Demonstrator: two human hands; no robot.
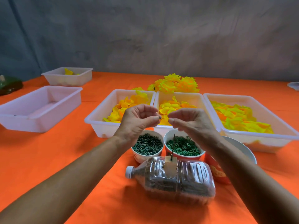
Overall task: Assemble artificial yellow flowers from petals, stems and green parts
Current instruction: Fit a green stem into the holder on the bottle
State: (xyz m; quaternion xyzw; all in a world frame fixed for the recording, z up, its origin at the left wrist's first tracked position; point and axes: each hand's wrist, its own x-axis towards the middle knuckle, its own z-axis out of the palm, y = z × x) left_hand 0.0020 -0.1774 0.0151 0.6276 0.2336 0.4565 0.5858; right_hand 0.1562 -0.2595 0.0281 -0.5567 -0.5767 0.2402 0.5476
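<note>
My left hand [139, 118] is raised above the cups and pinches a small dark green piece [159, 118] at its fingertips. My right hand [189, 120] hovers just right of it with curled fingers; whether it holds anything cannot be told. Below them stand a cup of dark green stem pegs [147, 145] and a cup of green rings [183, 147]. A thin upright pin [173, 146] sticks out of a block on a lying plastic bottle [174, 177]. Three white trays hold yellow petals [127, 107], [173, 107], [239, 118]. Finished yellow flowers [176, 84] are piled behind.
An empty-looking white tray [40, 109] sits at the left, another white tray [69, 76] behind it with a yellow piece inside. A white bowl [242, 147] and a red packet [218, 173] lie at the right. An orange cloth [64, 159] covers the table.
</note>
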